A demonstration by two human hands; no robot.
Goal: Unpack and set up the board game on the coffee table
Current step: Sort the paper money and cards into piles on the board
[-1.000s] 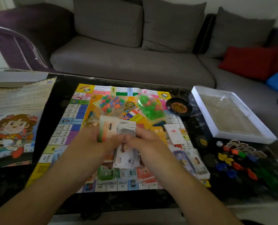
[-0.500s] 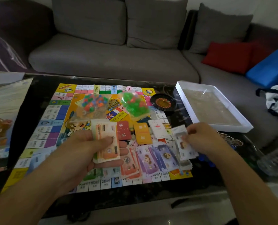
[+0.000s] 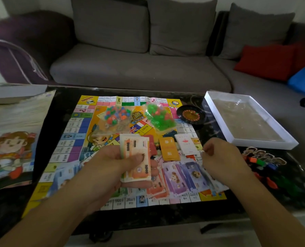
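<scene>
Left hand (image 3: 112, 168) grips a stack of orange play banknotes (image 3: 136, 157), thumb pressed across the top note and fingers curled beneath; the notes are pale orange with white borders and printed figures. Right hand (image 3: 219, 157) hovers with fingers curled inward; whether it pinches anything cannot be told.

Beneath both hands lies the game board (image 3: 73, 139), unfolded flat on the dark surface (image 3: 62, 97), with a border of small coloured property squares, yellow corners and a cartoon child at its centre.

Between the hands, on the board, purple banknotes (image 3: 183, 177) are fanned out, touching further orange notes under the left fingertips. Just beyond the right hand sit an orange card deck (image 3: 169, 148) and a white card deck (image 3: 184, 144).

Farther beyond the hands, two clear bags rest on the board: one of mixed-colour pieces (image 3: 117, 115), one of green pieces (image 3: 159, 116). A small black roulette wheel (image 3: 190, 114) stands at the board's far right corner.

To the right of the right hand are a white box tray (image 3: 210, 102) and, nearer, character pawns on coloured stands (image 3: 262, 156). To the left of the left hand lies the illustrated box lid (image 3: 11, 139).
</scene>
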